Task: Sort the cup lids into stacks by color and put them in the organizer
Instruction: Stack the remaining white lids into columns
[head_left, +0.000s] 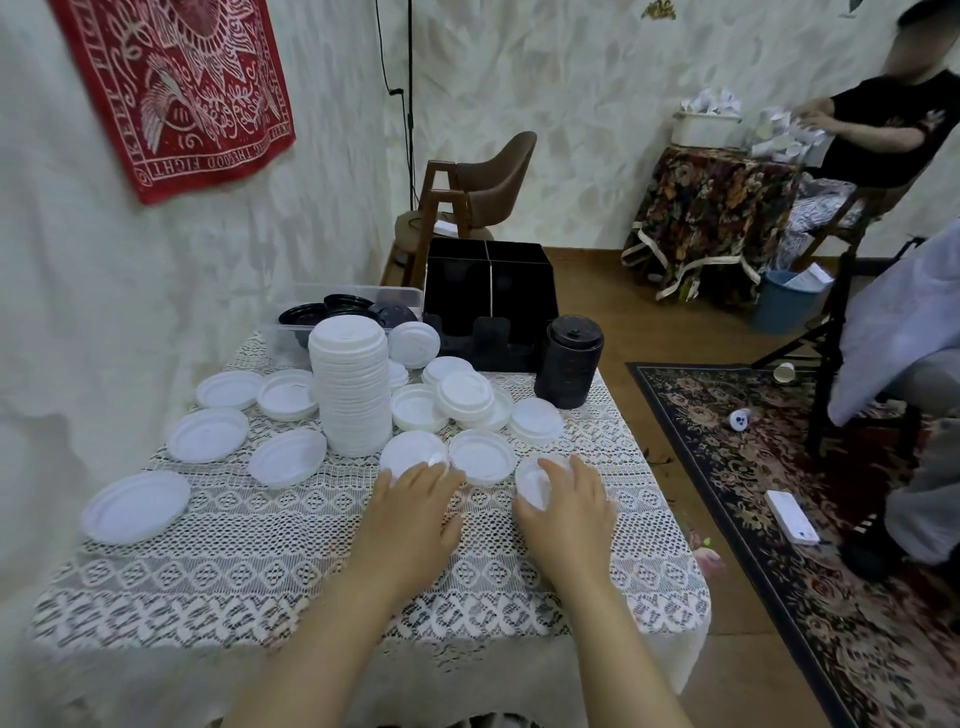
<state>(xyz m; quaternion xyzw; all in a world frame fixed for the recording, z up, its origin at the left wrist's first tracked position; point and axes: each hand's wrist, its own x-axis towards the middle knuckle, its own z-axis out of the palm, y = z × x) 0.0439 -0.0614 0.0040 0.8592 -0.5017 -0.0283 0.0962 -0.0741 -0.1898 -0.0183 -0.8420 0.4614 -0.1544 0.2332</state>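
White plastic lids (208, 434) lie scattered round a tall white stack (353, 384).

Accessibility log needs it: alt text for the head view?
Over a lace-covered table, the left hand touches a loose white lid while the right hand grips a second white lid. Behind them stand a tall white lid stack, more scattered white lids, and a black organizer at the far edge.
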